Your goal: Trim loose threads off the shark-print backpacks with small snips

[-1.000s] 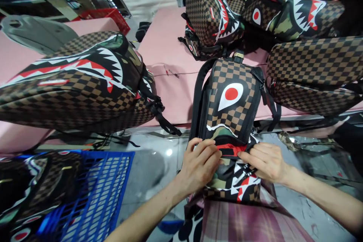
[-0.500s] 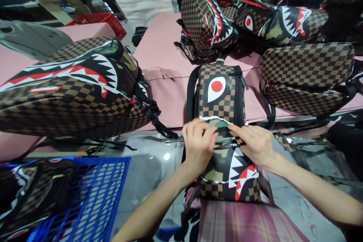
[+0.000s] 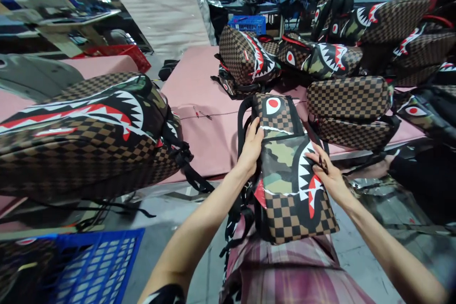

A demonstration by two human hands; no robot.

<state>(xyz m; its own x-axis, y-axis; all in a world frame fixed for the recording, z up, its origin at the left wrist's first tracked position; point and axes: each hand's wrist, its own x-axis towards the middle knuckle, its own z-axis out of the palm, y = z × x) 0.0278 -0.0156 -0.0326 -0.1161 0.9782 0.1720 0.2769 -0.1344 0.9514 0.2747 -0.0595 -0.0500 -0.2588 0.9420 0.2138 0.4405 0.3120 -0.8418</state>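
A brown-and-black checkered backpack [image 3: 285, 164] with a camouflage patch, a red-and-white eye and shark teeth leans from the table edge over my lap. My left hand [image 3: 252, 146] grips its left side below the eye, fingers on the front edge. On the opposite side, my right hand [image 3: 331, 175] holds the bag by its right edge, fingertips over the printed teeth. A small dark thing [image 3: 323, 165] shows at the right fingers; I cannot make out what it is. Black straps hang along the bag's left side.
A large checkered shark backpack [image 3: 89, 137] lies on the pink table [image 3: 206, 142] at left. Thread snips [image 3: 204, 115] lie between. More backpacks [image 3: 349, 99] are piled at right and behind. A blue crate [image 3: 103, 266] stands low at left, and a purple plaid cloth [image 3: 285, 275] covers my lap.
Both hands have left the pocket's upper edge at the bag's middle and moved apart to its two sides. The bag has tilted, and the camera view has lifted.
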